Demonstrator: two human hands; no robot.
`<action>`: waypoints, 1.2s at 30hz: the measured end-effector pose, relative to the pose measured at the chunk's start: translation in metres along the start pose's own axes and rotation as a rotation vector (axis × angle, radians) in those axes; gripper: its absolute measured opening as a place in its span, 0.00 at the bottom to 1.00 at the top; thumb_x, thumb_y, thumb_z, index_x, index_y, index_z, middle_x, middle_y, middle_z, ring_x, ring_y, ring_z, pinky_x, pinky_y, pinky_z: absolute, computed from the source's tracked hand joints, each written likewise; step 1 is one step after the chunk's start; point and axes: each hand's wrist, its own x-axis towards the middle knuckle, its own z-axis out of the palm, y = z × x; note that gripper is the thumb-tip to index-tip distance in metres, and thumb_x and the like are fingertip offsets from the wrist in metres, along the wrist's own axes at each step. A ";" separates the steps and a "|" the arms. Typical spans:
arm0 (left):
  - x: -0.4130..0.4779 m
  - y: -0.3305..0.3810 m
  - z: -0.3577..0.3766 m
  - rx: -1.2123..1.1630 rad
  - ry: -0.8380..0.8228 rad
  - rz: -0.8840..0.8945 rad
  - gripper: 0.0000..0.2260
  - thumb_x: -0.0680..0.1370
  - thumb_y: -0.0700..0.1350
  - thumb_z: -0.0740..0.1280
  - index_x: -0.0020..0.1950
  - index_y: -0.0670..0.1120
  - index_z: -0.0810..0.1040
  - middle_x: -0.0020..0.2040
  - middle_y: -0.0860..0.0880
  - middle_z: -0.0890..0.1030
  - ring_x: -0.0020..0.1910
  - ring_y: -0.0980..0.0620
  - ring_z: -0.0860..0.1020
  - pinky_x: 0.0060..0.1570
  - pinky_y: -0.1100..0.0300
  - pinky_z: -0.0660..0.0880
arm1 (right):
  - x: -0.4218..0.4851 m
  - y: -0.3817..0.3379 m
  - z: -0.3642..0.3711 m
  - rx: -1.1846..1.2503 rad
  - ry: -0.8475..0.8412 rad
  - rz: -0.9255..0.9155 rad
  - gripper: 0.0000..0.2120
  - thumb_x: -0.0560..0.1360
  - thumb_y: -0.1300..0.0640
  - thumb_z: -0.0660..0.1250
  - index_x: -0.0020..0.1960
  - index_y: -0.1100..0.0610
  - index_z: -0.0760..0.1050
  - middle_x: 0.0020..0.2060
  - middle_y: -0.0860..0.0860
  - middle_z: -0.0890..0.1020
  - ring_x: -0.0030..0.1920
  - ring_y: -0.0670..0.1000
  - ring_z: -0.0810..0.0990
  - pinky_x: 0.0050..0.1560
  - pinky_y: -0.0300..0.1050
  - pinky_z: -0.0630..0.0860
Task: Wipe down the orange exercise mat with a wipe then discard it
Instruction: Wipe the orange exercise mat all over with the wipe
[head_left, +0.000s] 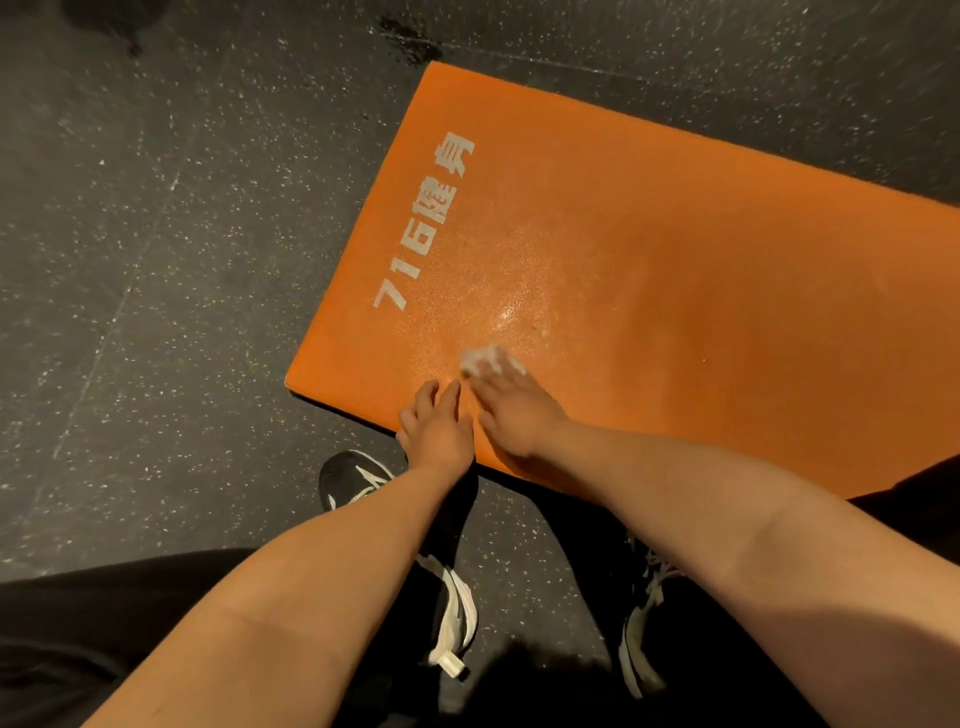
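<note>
The right hand (511, 410) is pressing a crumpled white wipe (491, 361) flat under its fingers onto the orange mat (675, 312), near the mat's 7 o'clock corner; the left hand (436, 426) is resting spread on the near edge, bracing it. Overlapping strokes toward 2 o'clock are advisable (a wet sheen is showing just beyond the wipe); the dry far end is remaining. Shoes (447, 597) are standing at 6 o'clock on speckled floor (156, 234); no bin is showing.

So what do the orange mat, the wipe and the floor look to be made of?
Orange mat: probably foam or rubber, a thick slab edge, pebbled face, glistening wet. Wipe: thin white tissue or nonwoven, crumpled under the right hand. Floor: likely speckled dark rubber tiling, seams visible.
</note>
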 end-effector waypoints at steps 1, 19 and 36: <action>0.003 0.001 -0.001 0.002 0.005 -0.010 0.22 0.84 0.52 0.58 0.78 0.58 0.61 0.80 0.52 0.54 0.70 0.43 0.59 0.68 0.48 0.58 | 0.004 0.000 0.001 -0.034 -0.039 -0.114 0.30 0.84 0.48 0.54 0.83 0.52 0.50 0.82 0.52 0.47 0.81 0.56 0.39 0.81 0.57 0.44; 0.065 0.053 -0.020 0.025 -0.061 0.096 0.28 0.83 0.54 0.57 0.82 0.60 0.51 0.83 0.55 0.43 0.80 0.48 0.42 0.75 0.42 0.44 | 0.044 0.059 -0.046 0.084 0.187 0.257 0.30 0.85 0.49 0.54 0.83 0.52 0.46 0.82 0.51 0.42 0.81 0.54 0.37 0.80 0.59 0.46; 0.124 0.108 -0.030 0.078 -0.006 0.175 0.27 0.82 0.51 0.59 0.81 0.57 0.55 0.83 0.52 0.47 0.78 0.42 0.50 0.75 0.44 0.49 | 0.055 0.110 -0.079 0.288 0.236 0.669 0.34 0.85 0.44 0.49 0.82 0.52 0.32 0.80 0.54 0.32 0.78 0.59 0.28 0.78 0.58 0.35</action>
